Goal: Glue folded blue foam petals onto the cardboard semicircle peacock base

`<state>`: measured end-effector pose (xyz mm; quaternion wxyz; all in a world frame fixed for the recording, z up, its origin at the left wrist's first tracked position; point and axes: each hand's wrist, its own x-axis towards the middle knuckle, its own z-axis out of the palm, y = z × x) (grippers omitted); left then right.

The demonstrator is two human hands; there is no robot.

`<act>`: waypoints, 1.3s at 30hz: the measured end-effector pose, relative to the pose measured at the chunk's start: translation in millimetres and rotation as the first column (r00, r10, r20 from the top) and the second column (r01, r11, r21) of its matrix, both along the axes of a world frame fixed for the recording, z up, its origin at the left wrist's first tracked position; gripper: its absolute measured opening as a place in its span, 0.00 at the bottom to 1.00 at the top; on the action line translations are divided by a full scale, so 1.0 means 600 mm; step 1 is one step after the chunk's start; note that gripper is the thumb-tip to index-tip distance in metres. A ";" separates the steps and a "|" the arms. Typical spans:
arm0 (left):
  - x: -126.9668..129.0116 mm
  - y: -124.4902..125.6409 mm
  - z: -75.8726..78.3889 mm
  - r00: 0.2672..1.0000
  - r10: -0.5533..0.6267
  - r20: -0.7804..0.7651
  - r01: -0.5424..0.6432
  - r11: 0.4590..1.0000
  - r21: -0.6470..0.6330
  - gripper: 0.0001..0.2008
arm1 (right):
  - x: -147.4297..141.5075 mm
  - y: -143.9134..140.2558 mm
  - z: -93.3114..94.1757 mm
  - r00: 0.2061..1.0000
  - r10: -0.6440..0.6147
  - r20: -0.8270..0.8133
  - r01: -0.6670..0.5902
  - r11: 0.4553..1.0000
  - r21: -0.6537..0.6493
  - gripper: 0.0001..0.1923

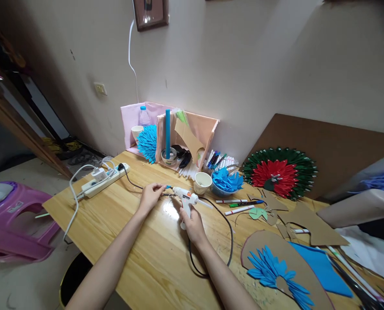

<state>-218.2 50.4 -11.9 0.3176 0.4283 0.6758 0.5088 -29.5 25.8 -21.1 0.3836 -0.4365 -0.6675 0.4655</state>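
My right hand is wrapped around the handle of a white hot glue gun, and a clear glue stick pokes out of its back end. Facing the nozzle, my left hand pinches a small blue petal between thumb and fingertips. The petal's tip is at or very close to the nozzle; whether they touch I cannot tell. A black cord loops from the gun across the table. At the lower right lies a cardboard fan shape with several blue petals fixed around its inner edge.
A bowl of blue petals and a paper cup stand beyond the gun. On the left is a power strip. Markers, cardboard scraps and a red-green petal fan lie right. Pink organizer boxes line the wall.
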 end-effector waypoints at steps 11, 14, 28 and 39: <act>0.001 -0.002 0.002 1.000 -0.002 0.013 0.002 1.000 -0.008 0.17 | 0.000 0.001 0.002 1.000 -0.015 -0.009 0.015 1.000 0.022 0.15; 0.000 -0.002 0.002 1.000 -0.008 0.010 0.008 1.000 -0.012 0.18 | 0.001 0.000 0.003 1.000 -0.013 -0.013 0.014 1.000 0.023 0.16; -0.004 -0.001 -0.001 1.000 -0.002 0.009 0.002 1.000 -0.012 0.16 | 0.002 -0.001 0.004 1.000 0.002 0.007 -0.002 1.000 0.023 0.17; 0.003 -0.005 0.015 0.998 0.016 0.069 -0.014 1.000 -0.023 0.17 | -0.002 0.002 -0.009 1.000 -0.028 -0.003 0.028 0.999 -0.020 0.15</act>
